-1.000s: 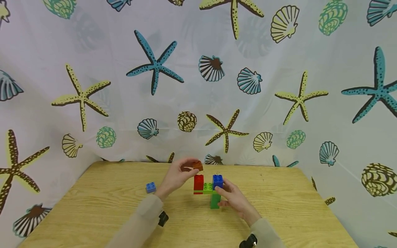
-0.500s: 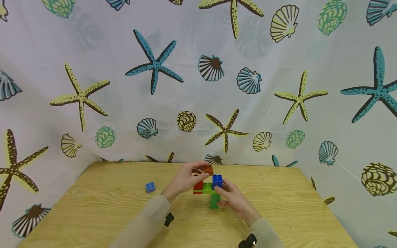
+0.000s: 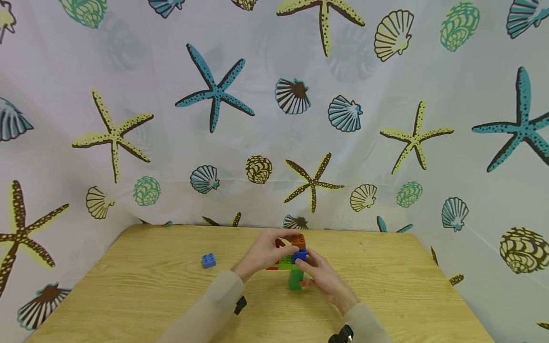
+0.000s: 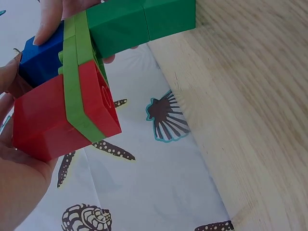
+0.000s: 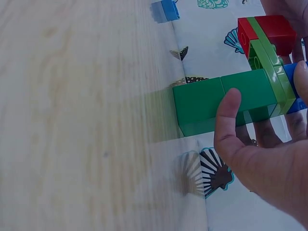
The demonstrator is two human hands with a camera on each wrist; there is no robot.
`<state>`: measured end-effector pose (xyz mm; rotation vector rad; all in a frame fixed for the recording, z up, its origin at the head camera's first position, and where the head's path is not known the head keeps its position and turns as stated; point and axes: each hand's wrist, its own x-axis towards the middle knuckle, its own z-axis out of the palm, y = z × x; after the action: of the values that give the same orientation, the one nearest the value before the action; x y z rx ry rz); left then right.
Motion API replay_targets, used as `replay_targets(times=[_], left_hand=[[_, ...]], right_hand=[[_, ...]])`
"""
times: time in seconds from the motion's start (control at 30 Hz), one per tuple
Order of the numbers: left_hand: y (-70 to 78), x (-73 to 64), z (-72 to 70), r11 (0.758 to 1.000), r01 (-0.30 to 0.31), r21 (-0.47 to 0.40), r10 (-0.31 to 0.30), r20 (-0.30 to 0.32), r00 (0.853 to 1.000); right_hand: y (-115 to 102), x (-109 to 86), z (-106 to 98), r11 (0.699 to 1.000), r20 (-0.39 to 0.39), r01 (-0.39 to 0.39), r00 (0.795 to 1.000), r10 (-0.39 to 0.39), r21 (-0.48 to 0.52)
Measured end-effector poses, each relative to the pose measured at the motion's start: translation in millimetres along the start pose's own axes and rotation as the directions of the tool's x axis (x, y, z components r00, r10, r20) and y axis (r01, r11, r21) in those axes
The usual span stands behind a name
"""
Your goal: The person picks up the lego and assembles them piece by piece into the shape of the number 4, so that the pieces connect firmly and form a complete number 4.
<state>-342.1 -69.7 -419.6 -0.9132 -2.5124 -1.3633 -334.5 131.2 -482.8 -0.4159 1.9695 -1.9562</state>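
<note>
A toy-brick structure stands on the table: green bricks (image 3: 295,279) form a post, with flat lime-green pieces (image 3: 285,260) across its top. Red bricks (image 4: 41,120) sit at the overhanging left end, and a blue brick (image 3: 299,256) is above the post. My left hand (image 3: 267,250) pinches an orange-brown brick (image 3: 299,241) at the top of the blue one; whether it is pressed fully down I cannot tell. My right hand (image 3: 327,276) holds the structure from the right, its fingers around the blue brick and the green post (image 5: 202,106).
A loose lighter-blue brick (image 3: 208,260) lies on the wooden table (image 3: 150,286), left of the structure. Behind the table hangs a white cloth (image 3: 266,133) printed with starfish and shells.
My left hand has carried the orange-brown brick rightward and slightly down, from over the red bricks to the top of the blue brick. My right hand has stayed nearly still on the structure.
</note>
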Motion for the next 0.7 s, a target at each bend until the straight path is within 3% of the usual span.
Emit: replay_targets(times=[0.23,0.7], left_hand=[[2.2,1.3,-1.1,0.998,-0.043,0.045,0.042,0.027,0.999],[5.4,1.5,-2.5,0.991,-0.060,0.119,0.054,0.060,0.997]], right_hand=[[-0.4,-0.3,0.6,1.000,-0.001,0.006,1.000,-0.006,-0.003],[3.5,3.0,-1.4,1.000,0.004,0.012,1.000,-0.012,-0.003]])
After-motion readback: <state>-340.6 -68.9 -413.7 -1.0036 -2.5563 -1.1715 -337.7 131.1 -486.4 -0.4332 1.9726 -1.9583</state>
